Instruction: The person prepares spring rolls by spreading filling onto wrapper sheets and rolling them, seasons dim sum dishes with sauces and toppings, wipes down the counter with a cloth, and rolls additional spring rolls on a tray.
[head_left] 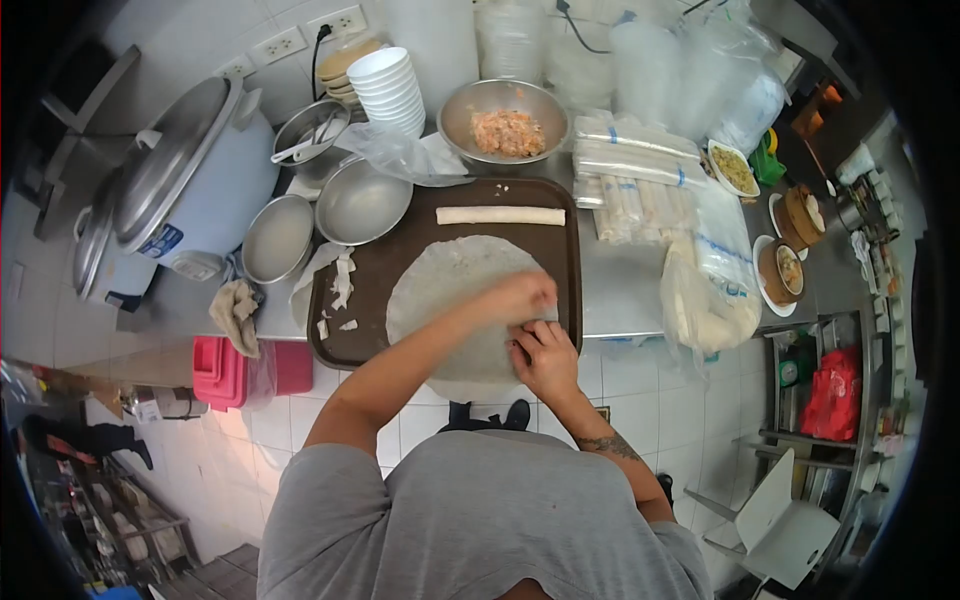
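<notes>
1. While the left hand blurs over the right side of the round sheet, its fingers look folded in; whether they pinch anything I cannot tell.
2. Bent fingers of the right hand are at the sheet's right edge; their exact grip is unclear.
3. Thin, pale and slightly wrinkled, the round sheet lies on the brown tray, overhanging its near rim.
4. Beyond it lies one smooth, pale roll; torn white scraps sit at the left.
5. Behind the tray, a shiny metal bowl holds a crumbly orange-and-white mix.
6. Writing on the rounded cooker's blue label is too small to read.
</notes>
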